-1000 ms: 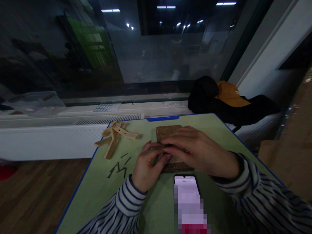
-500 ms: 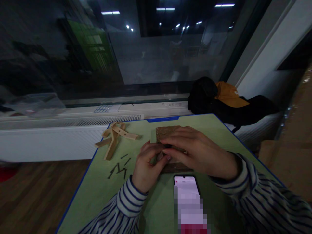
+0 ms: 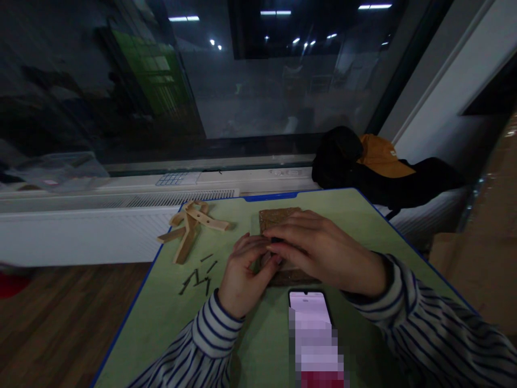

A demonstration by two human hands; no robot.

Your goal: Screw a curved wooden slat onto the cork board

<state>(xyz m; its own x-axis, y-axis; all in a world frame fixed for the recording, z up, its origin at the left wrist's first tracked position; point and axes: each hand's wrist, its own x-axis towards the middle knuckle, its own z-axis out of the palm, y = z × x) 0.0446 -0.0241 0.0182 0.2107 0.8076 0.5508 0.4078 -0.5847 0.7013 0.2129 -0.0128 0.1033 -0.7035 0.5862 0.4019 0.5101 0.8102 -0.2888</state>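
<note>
Both my hands meet over a brown, board-like piece [image 3: 278,215] on the green table. My right hand [image 3: 323,248] pinches a small dark object [image 3: 277,240] between thumb and forefinger; its kind is too hidden to tell. My left hand [image 3: 246,275] is closed just beside it, thumb and fingertips together near the same spot. Whatever those left fingertips hold is covered by the fingers. To the left of my left hand lie several dark screws or nails [image 3: 197,277], loose on the table.
Light wooden pieces [image 3: 188,229], some with holes, lie at the table's back left. A phone [image 3: 315,328] with a lit screen rests in front of the brown piece. Beyond the table are a radiator [image 3: 81,234], a black bag and an orange cap [image 3: 382,156].
My right finger and thumb have shifted very slightly around the small dark object. My left hand stays in nearly the same place, and the things on the table have not moved.
</note>
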